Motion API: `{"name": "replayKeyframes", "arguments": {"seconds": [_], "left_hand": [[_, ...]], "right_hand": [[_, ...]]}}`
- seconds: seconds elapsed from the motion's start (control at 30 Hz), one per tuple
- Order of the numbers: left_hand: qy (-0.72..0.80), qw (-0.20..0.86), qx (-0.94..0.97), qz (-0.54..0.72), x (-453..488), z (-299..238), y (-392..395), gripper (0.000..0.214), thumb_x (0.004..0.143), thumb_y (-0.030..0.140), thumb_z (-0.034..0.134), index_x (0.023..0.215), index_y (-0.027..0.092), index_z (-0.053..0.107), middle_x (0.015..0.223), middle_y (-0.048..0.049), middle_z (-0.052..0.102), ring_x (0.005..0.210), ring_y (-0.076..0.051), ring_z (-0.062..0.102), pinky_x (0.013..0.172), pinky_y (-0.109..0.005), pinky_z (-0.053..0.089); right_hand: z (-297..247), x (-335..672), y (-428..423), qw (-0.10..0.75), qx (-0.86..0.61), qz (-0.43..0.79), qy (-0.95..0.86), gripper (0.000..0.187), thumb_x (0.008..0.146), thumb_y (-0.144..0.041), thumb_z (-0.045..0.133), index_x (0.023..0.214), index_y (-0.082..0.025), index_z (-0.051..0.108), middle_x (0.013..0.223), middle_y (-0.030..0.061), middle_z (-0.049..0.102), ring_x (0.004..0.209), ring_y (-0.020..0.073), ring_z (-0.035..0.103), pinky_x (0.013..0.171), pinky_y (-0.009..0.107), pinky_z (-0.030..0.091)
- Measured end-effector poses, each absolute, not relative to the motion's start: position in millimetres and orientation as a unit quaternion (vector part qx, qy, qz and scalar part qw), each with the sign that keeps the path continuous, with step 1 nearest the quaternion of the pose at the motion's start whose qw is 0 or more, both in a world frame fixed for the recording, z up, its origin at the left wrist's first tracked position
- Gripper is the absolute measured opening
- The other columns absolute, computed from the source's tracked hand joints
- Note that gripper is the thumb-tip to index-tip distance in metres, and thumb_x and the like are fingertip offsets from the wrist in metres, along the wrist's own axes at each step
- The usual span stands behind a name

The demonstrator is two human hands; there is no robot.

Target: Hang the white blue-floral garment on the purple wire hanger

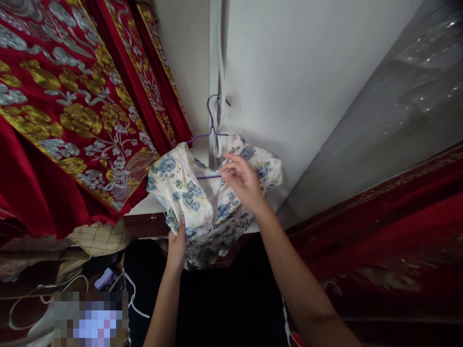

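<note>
A white short-sleeved floral blouse (193, 195) with blue flowers hangs on a thin purple hanger (211, 126). The hanger's hook is up by a white strap (221, 62) that runs down the wall. My left hand (177, 243) grips the blouse at its lower left side, the thumb in front and the other fingers hidden behind the cloth. Over the right side of the neckline is my right hand (243, 182), its fingers apart and partly bent, with nothing visible in them. Whether its fingertips touch the cloth I cannot tell.
Red cloth (83, 115) with gold and silver embroidery hangs at the left. Clear plastic sheeting (361, 130) and more red cloth (405, 241) are on the right. Below left lie a woven straw-coloured item (101, 238), white cords (132, 289) and a small purple object (104, 279).
</note>
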State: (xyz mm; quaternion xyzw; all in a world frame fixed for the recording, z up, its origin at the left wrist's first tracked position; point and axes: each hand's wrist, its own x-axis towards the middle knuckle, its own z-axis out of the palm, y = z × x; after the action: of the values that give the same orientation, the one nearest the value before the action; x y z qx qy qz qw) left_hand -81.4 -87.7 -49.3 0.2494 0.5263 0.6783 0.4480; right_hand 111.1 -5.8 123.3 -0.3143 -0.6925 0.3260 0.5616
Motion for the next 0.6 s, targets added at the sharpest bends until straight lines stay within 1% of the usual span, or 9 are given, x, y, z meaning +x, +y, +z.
{"name": "replayKeyframes", "arguments": {"seconds": [0.03,0.07,0.1,0.17,0.23,0.27,0.4,0.5,0.6], "left_hand": [[0.527,0.446,0.255,0.678,-81,-49,-88,0.056,0.091,0.043,0.063,0.139,0.017,0.053,0.146,-0.0096,0.054,0.138,-0.026,0.048,0.118,-0.036,0.034],[0.524,0.445,0.262,0.677,-80,-50,-88,0.056,0.09,0.043,0.064,0.139,0.018,0.053,0.147,-0.009,0.053,0.14,-0.025,0.045,0.118,-0.034,0.032],[0.518,0.448,0.271,0.676,-79,-51,-87,0.056,0.09,0.043,0.064,0.14,0.018,0.053,0.148,-0.0083,0.052,0.141,-0.024,0.044,0.119,-0.033,0.031],[0.503,0.465,0.29,0.669,-75,-54,-86,0.056,0.09,0.044,0.064,0.14,0.02,0.054,0.148,-0.0076,0.052,0.141,-0.023,0.043,0.119,-0.033,0.03],[0.493,0.484,0.302,0.657,-71,-56,-86,0.054,0.09,0.044,0.063,0.138,0.02,0.056,0.146,-0.008,0.054,0.139,-0.023,0.046,0.118,-0.035,0.032],[0.494,0.488,0.304,0.652,-70,-56,-86,0.053,0.09,0.043,0.063,0.137,0.02,0.057,0.145,-0.0083,0.055,0.138,-0.024,0.047,0.118,-0.036,0.032],[0.521,0.473,0.314,0.638,-69,-47,-92,0.053,0.089,0.045,0.064,0.135,0.019,0.059,0.143,-0.0088,0.057,0.137,-0.026,0.049,0.119,-0.039,0.03],[0.521,0.474,0.323,0.632,-69,-40,-98,0.052,0.088,0.047,0.065,0.132,0.018,0.061,0.141,-0.0096,0.058,0.137,-0.027,0.048,0.12,-0.041,0.028],[0.509,0.486,0.328,0.63,-68,-37,-102,0.051,0.087,0.047,0.067,0.13,0.02,0.062,0.139,-0.0096,0.06,0.136,-0.028,0.05,0.119,-0.042,0.031]], "right_hand": [[108,111,-17,0.562,-0.322,0.355,-0.674,0.041,0.087,-0.041,0.063,0.124,-0.026,0.053,0.1,0.0029,0.063,0.079,0.0153,0.057,0.071,0.028,0.046],[88,110,-28,0.567,-0.345,0.377,-0.646,0.037,0.087,-0.044,0.064,0.117,-0.025,0.054,0.096,0.002,0.062,0.075,0.0144,0.055,0.069,0.027,0.045],[65,108,-38,0.568,-0.381,0.398,-0.611,0.03,0.087,-0.048,0.063,0.102,-0.023,0.056,0.085,0.0001,0.059,0.068,0.0131,0.052,0.063,0.026,0.042],[17,101,-55,0.515,-0.45,0.469,-0.558,0.039,0.089,-0.059,0.056,0.083,-0.02,0.052,0.068,-0.0023,0.052,0.057,0.012,0.045,0.054,0.025,0.036],[-22,90,-66,0.461,-0.47,0.553,-0.512,0.05,0.089,-0.069,0.047,0.083,-0.02,0.052,0.064,-0.0023,0.052,0.05,0.0117,0.043,0.048,0.026,0.031],[-34,85,-70,0.454,-0.465,0.576,-0.496,0.052,0.088,-0.071,0.047,0.083,-0.02,0.052,0.063,-0.0025,0.052,0.049,0.0114,0.042,0.047,0.025,0.03],[-43,72,-73,0.47,-0.41,0.601,-0.499,0.051,0.086,-0.07,0.052,0.086,-0.019,0.055,0.062,-0.003,0.053,0.05,0.0102,0.044,0.047,0.024,0.031],[-34,71,-71,0.495,-0.412,0.586,-0.492,0.05,0.086,-0.068,0.052,0.08,-0.019,0.056,0.059,-0.0032,0.052,0.048,0.0092,0.043,0.046,0.023,0.029],[-30,72,-73,0.505,-0.413,0.594,-0.472,0.044,0.082,-0.062,0.062,0.076,-0.019,0.053,0.057,-0.0043,0.052,0.047,0.0083,0.042,0.045,0.022,0.029]]}}
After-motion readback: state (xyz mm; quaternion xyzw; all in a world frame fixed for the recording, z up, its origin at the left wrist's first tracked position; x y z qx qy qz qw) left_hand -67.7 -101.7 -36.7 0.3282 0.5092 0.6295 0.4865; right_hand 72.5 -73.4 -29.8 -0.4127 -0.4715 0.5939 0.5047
